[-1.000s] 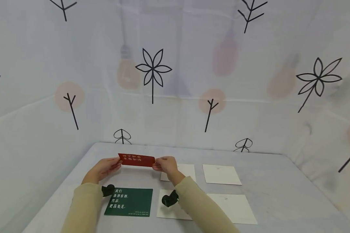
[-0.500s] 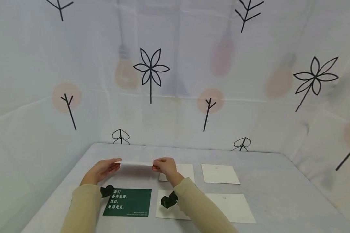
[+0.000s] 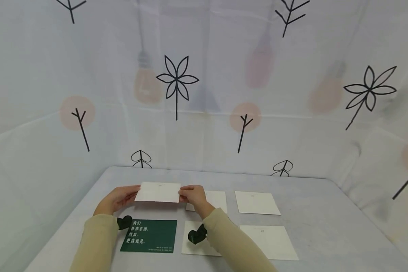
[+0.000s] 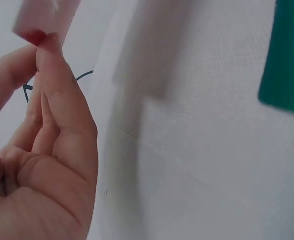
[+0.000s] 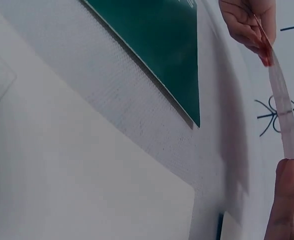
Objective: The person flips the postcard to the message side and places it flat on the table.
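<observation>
Raised above the table's far left part is a postcard (image 3: 158, 192), its white side toward the head view. My left hand (image 3: 117, 198) pinches its left edge between thumb and fingers, and my right hand (image 3: 195, 196) pinches the right edge. In the left wrist view the card (image 4: 47, 17) shows a pinkish-red face with pale lettering above the fingertips of the left hand (image 4: 62, 145). The right wrist view has the card (image 5: 285, 105) nearly edge-on, stretched between both hands. A green postcard (image 3: 151, 236) with white writing lies flat below, nearer the body.
Several white-faced postcards lie flat to the right, among them one at the back (image 3: 257, 204) and one in front (image 3: 272, 241). The right forearm covers parts of others. Dark heart-shaped pieces (image 3: 198, 234) sit at both wrists. A patterned cloth (image 3: 204, 143) hangs behind the table.
The held postcard has turned over: its red lettered side faced the head view, then it was edge-on, and now its white side shows. Both hands keep their hold in nearly the same place.
</observation>
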`<state>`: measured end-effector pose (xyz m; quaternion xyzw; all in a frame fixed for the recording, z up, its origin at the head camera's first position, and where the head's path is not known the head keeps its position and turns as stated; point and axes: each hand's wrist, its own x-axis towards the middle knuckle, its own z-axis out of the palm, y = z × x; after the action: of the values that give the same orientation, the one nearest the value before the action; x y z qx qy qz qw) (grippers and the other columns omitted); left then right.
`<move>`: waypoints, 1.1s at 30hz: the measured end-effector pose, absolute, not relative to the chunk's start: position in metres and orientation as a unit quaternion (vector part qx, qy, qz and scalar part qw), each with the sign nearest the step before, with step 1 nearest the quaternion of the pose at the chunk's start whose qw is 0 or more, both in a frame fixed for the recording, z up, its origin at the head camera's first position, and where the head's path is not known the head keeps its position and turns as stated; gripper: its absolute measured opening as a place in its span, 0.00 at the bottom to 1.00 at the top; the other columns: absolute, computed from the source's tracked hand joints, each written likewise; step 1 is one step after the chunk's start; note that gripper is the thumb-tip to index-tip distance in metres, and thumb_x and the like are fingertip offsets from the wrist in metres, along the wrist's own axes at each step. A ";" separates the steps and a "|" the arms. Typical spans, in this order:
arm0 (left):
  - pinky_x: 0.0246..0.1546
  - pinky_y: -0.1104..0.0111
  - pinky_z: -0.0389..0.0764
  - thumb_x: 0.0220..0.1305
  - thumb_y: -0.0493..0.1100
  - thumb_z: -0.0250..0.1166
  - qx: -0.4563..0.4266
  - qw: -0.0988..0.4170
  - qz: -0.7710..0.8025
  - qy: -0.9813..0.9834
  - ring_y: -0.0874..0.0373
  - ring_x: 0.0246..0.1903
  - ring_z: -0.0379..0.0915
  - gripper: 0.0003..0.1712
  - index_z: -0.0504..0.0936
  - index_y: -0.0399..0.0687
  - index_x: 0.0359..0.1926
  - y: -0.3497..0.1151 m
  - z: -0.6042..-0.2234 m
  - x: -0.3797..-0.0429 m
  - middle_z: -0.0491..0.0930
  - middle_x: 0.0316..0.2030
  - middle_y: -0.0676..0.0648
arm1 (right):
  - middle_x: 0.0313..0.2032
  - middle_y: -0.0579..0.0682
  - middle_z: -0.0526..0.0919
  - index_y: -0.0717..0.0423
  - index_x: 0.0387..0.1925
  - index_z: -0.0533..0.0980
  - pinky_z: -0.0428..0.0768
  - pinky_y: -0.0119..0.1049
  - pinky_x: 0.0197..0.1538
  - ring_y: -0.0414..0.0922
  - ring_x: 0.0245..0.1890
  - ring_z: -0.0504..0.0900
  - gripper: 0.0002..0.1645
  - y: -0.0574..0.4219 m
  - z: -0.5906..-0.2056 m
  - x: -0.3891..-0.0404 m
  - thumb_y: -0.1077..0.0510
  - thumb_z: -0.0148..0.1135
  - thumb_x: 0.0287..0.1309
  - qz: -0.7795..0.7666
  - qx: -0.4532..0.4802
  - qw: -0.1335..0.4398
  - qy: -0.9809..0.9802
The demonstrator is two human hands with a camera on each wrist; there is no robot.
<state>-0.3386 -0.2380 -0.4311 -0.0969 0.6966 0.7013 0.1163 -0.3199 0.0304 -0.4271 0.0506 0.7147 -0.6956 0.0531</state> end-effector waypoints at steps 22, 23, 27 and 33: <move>0.35 0.69 0.80 0.60 0.34 0.62 -0.091 0.096 0.545 0.828 0.58 0.33 0.75 0.25 0.70 0.31 0.58 -0.233 -0.438 -0.337 0.75 0.49 0.35 | 0.31 0.54 0.82 0.66 0.47 0.77 0.81 0.33 0.32 0.40 0.23 0.81 0.18 0.027 -0.432 -0.318 0.69 0.63 0.52 -0.668 0.061 0.097 0.735; 0.34 0.69 0.80 0.60 0.34 0.62 -0.093 0.095 0.537 0.833 0.58 0.32 0.75 0.25 0.70 0.31 0.58 -0.233 -0.437 -0.337 0.75 0.49 0.35 | 0.31 0.54 0.82 0.66 0.47 0.77 0.81 0.33 0.32 0.40 0.24 0.81 0.18 0.027 -0.432 -0.318 0.69 0.63 0.52 -0.666 0.062 0.099 0.737; 0.32 0.70 0.79 0.60 0.34 0.62 -0.101 0.091 0.511 0.849 0.58 0.31 0.74 0.24 0.71 0.32 0.57 -0.230 -0.436 -0.336 0.75 0.48 0.35 | 0.31 0.54 0.82 0.65 0.48 0.77 0.81 0.33 0.33 0.40 0.25 0.81 0.19 0.026 -0.435 -0.319 0.69 0.64 0.51 -0.659 0.061 0.103 0.742; 0.29 0.71 0.78 0.58 0.33 0.62 -0.100 0.089 0.502 0.854 0.59 0.27 0.73 0.23 0.72 0.31 0.56 -0.227 -0.438 -0.339 0.77 0.43 0.37 | 0.31 0.54 0.81 0.66 0.49 0.76 0.81 0.34 0.34 0.41 0.25 0.82 0.21 0.025 -0.439 -0.319 0.70 0.63 0.50 -0.648 0.055 0.103 0.752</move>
<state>-0.3389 -0.2272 -0.4379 -0.1000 0.8545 0.5020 0.0888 -0.3192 0.0247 -0.4391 0.0547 0.7523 -0.6485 0.1025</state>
